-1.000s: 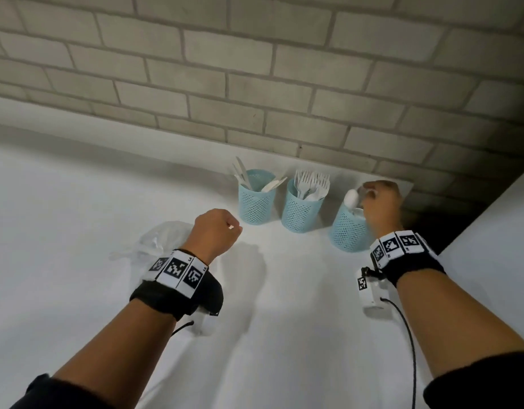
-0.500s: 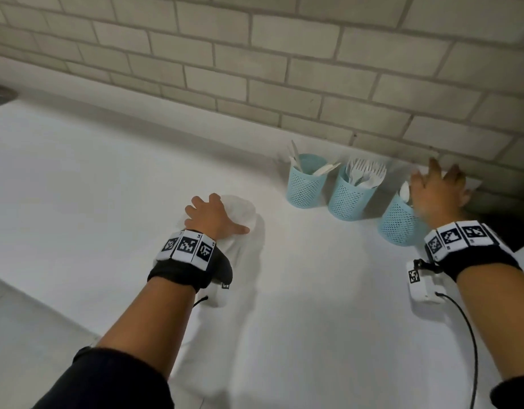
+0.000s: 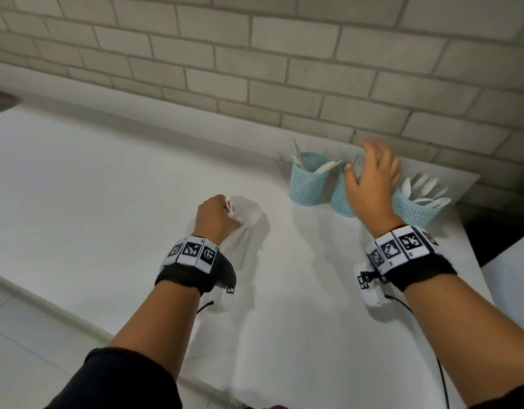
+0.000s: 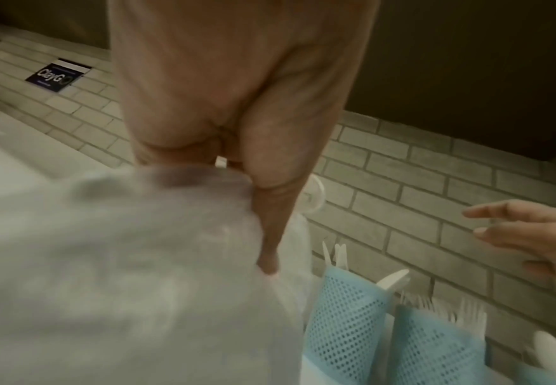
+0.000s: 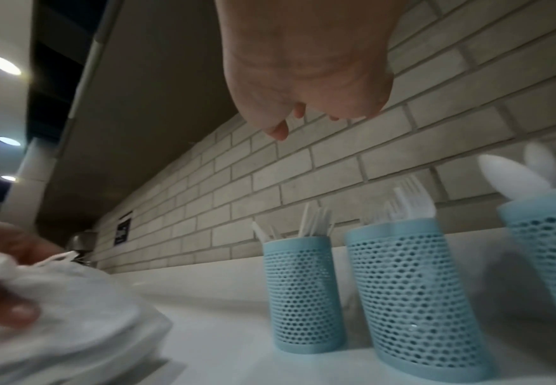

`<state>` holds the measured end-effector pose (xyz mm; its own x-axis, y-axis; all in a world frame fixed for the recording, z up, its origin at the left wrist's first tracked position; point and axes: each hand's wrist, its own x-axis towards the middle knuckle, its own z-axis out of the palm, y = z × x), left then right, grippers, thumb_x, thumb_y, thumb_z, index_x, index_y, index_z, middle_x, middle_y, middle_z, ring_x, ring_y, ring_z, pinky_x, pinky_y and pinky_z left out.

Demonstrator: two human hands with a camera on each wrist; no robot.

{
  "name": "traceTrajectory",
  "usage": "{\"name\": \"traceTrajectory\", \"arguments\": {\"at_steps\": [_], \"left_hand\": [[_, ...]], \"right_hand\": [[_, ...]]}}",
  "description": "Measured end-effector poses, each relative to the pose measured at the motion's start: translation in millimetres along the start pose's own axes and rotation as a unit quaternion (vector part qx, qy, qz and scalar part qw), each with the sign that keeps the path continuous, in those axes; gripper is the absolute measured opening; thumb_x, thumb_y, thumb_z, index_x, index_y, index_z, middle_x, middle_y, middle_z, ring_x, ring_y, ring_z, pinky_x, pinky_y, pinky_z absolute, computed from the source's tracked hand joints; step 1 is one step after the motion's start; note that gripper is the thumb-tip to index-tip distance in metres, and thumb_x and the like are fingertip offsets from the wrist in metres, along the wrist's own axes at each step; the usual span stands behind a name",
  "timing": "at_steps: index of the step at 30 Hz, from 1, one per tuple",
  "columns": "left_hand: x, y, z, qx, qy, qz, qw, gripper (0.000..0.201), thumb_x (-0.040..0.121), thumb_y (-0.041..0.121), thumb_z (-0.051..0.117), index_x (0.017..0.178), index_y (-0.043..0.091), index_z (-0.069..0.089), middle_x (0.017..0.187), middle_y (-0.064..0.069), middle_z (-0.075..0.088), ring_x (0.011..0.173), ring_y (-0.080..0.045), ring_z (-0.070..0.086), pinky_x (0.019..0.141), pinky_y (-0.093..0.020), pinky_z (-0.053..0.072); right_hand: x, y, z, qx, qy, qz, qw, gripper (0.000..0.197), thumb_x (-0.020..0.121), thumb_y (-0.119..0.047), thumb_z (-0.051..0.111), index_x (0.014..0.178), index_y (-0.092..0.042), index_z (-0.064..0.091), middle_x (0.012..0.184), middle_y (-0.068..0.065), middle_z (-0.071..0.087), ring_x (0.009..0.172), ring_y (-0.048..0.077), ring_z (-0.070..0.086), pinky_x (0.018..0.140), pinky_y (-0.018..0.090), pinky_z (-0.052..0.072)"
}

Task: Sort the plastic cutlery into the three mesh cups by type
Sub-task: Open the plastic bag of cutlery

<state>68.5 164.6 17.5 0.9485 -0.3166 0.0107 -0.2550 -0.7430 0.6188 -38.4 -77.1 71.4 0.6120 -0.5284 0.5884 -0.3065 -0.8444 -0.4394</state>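
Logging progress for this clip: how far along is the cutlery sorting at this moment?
Nearly done, it seems. The left cup holds knives, the middle cup forks, the right cup spoons. No loose cutlery shows on the counter. The left hand grips a crumpled clear bag; whether anything remains inside cannot be told. The right hand hovers open at the cups, holding nothing.

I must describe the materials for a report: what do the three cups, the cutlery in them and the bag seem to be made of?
Cups: probably moulded plastic, matt light blue, walls of regular round holes. Cutlery: white plastic, smooth, slightly glossy. Bag, gripped by the left hand: thin translucent plastic film, as it looks; it crumples softly and the counter shows through.
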Motion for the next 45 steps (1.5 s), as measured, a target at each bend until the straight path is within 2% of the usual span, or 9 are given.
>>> {"name": "traceTrajectory", "arguments": {"at_steps": [8, 13, 19, 23, 28, 32, 36, 41, 45], "left_hand": [[-4.3, 43.0, -14.2, -0.181, -0.13, 0.126, 0.967, 0.037, 0.056, 0.015, 0.089, 0.063, 0.02, 0.054, 0.073, -0.002, 0.059, 0.066, -0.014, 0.049, 0.063, -0.021, 0.038], [-14.5, 89.6, 6.8, -0.272, -0.222, 0.184, 0.918, 0.044, 0.061, 0.001, 0.084, 0.087, 0.016, 0.053, 0.073, -0.003, 0.063, 0.064, -0.011, 0.056, 0.064, -0.014, 0.045], [-22.3, 124.3, 57.3, -0.316, -0.264, 0.221, 0.884, 0.063, 0.065, -0.003, 0.08, 0.109, 0.014, 0.039, 0.076, -0.007, 0.066, 0.059, 0.002, 0.061, 0.063, -0.008, 0.046], [-28.8, 127.7, 82.6, -0.336, -0.259, 0.21, 0.881, 0.052, 0.072, 0.003, 0.078, 0.109, 0.015, 0.043, 0.077, -0.007, 0.062, 0.069, -0.006, 0.059, 0.065, -0.007, 0.047], [-38.7, 124.5, 96.2, -0.332, -0.234, 0.211, 0.889, 0.028, 0.081, 0.015, 0.071, 0.101, 0.01, 0.052, 0.082, 0.008, 0.056, 0.072, 0.001, 0.053, 0.068, -0.007, 0.044], [-36.8, 118.8, 102.3, -0.314, -0.236, 0.179, 0.902, 0.033, 0.079, 0.014, 0.073, 0.101, 0.013, 0.048, 0.078, 0.006, 0.052, 0.065, -0.004, 0.047, 0.062, -0.011, 0.041], [-32.8, 114.0, 104.1, -0.296, -0.243, 0.163, 0.909, 0.033, 0.08, 0.003, 0.069, 0.102, 0.012, 0.047, 0.067, 0.005, 0.047, 0.054, -0.001, 0.043, 0.051, -0.007, 0.035], [-33.0, 105.6, 106.1, -0.295, -0.253, 0.141, 0.911, 0.035, 0.081, -0.002, 0.067, 0.111, 0.006, 0.051, 0.06, 0.005, 0.047, 0.041, 0.006, 0.048, 0.047, -0.003, 0.035], [-33.0, 105.9, 108.0, -0.264, -0.186, 0.149, 0.934, 0.037, 0.075, 0.01, 0.077, 0.102, 0.013, 0.053, 0.08, 0.003, 0.053, 0.068, -0.006, 0.051, 0.06, -0.008, 0.039]], "right_hand": [[-14.8, -25.0, -7.6, 0.137, -0.202, -0.008, 0.97, 0.03, 0.092, -0.017, 0.053, 0.123, -0.015, 0.056, 0.126, 0.006, 0.055, 0.121, 0.021, 0.044, 0.099, 0.031, 0.033], [-31.0, -22.5, -21.9, 0.175, -0.37, 0.034, 0.912, 0.043, 0.094, -0.037, 0.05, 0.089, 0.003, 0.064, 0.073, 0.008, 0.056, 0.068, 0.019, 0.051, 0.066, 0.03, 0.039], [-46.4, 11.3, -31.8, 0.185, -0.263, 0.144, 0.936, 0.036, 0.091, -0.033, 0.059, 0.065, -0.009, 0.051, 0.053, -0.002, 0.037, 0.05, 0.009, 0.032, 0.046, 0.015, 0.025], [-61.1, 31.7, -26.6, 0.223, -0.198, 0.217, 0.93, 0.046, 0.088, -0.032, 0.062, 0.078, 0.012, 0.062, 0.063, 0.014, 0.051, 0.062, 0.016, 0.043, 0.06, 0.026, 0.032], [-75.7, 39.3, -11.0, 0.293, -0.111, 0.265, 0.912, 0.038, 0.088, -0.035, 0.062, 0.078, 0.001, 0.069, 0.083, 0.029, 0.066, 0.072, 0.023, 0.058, 0.074, 0.041, 0.05], [-76.6, 32.4, -10.1, 0.406, -0.084, 0.352, 0.839, 0.022, 0.09, -0.035, 0.06, 0.078, -0.021, 0.072, 0.091, 0.01, 0.07, 0.092, 0.026, 0.063, 0.089, 0.043, 0.051], [-72.9, 32.1, -11.5, 0.506, -0.05, 0.406, 0.76, 0.027, 0.094, -0.042, 0.047, 0.086, -0.027, 0.067, 0.092, -0.008, 0.063, 0.094, 0.012, 0.051, 0.07, 0.024, 0.04], [-65.0, 45.8, -14.0, 0.665, 0.033, 0.46, 0.588, 0.034, 0.093, -0.055, 0.038, 0.092, -0.031, 0.061, 0.096, -0.008, 0.059, 0.097, 0.008, 0.049, 0.076, 0.03, 0.033], [-69.0, 48.3, -17.4, 0.589, -0.111, 0.42, 0.682, 0.036, 0.094, -0.051, 0.037, 0.109, -0.028, 0.06, 0.101, -0.002, 0.058, 0.088, 0.01, 0.05, 0.073, 0.028, 0.04]]}}
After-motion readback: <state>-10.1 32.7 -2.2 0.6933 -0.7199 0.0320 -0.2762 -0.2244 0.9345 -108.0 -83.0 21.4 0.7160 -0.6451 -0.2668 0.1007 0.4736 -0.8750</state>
